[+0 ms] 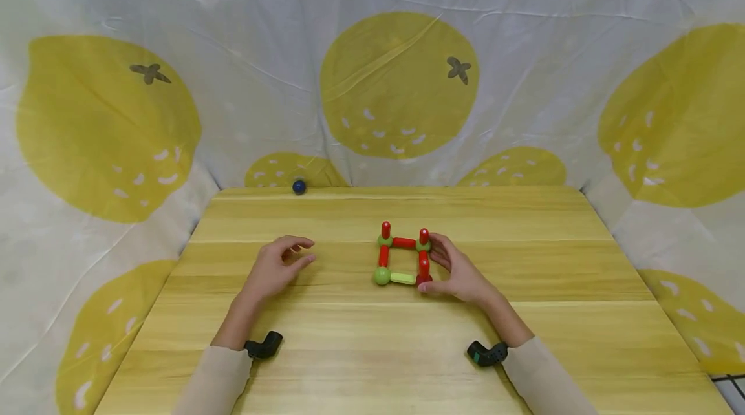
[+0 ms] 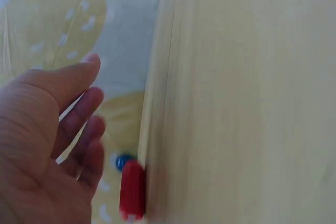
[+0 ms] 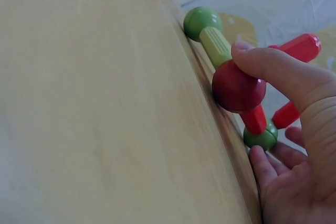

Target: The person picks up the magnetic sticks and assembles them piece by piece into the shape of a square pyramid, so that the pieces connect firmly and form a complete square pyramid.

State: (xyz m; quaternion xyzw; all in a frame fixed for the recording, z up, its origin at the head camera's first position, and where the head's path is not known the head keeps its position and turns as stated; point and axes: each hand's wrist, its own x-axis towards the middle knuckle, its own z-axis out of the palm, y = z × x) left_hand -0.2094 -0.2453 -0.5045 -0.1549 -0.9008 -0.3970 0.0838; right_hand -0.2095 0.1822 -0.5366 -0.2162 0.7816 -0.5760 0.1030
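A square building-toy frame of rods and balls lies on the table right of centre, with red rods along three sides and a light green rod (image 1: 403, 278) in front. Three corners carry upright red rods; the front-left green ball (image 1: 381, 275) has none. My right hand (image 1: 460, 273) holds the frame's right side, thumb on the dark red ball (image 3: 239, 86) and fingers at the back-right green ball (image 3: 261, 135). To the left of the frame, my left hand (image 1: 278, 266) hovers with fingers loosely bent and nothing in them. Near it lies a loose red rod (image 2: 132, 190), hidden in the head view.
A dark blue ball (image 1: 299, 187) sits at the back edge of the wooden table (image 1: 372, 350), left of centre. Behind the table hangs a lemon-print cloth (image 1: 524, 98), which also lines both sides. Each wrist wears a black device (image 1: 264, 345).
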